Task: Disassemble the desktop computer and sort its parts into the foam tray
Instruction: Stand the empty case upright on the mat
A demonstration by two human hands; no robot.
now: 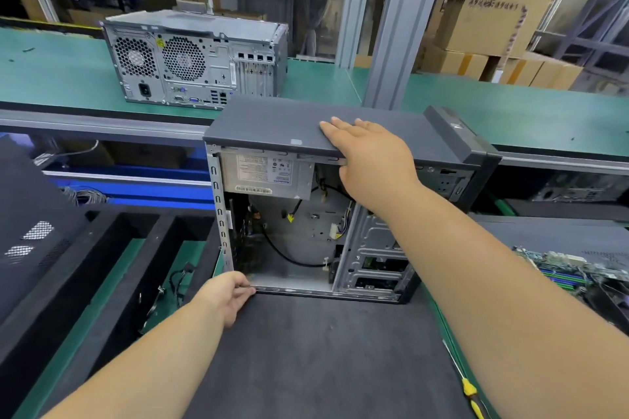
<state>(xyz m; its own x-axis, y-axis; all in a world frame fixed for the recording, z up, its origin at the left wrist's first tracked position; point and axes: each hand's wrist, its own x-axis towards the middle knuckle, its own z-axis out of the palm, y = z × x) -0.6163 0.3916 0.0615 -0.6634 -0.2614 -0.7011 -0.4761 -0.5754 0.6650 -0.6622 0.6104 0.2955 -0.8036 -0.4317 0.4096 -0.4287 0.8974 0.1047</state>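
Both hands [371, 153] [228, 292] steady upright open computer case [306, 214], mostly gutted.

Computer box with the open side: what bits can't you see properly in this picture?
- Open case, head view: the right hand and forearm hide its upper middle.
- Power supply label: print too small.
- Screwdriver: bottom edge cuts its handle.
- Motherboard: right edge cuts it.
- Left hand fingertips: tucked at the case's bottom corner.
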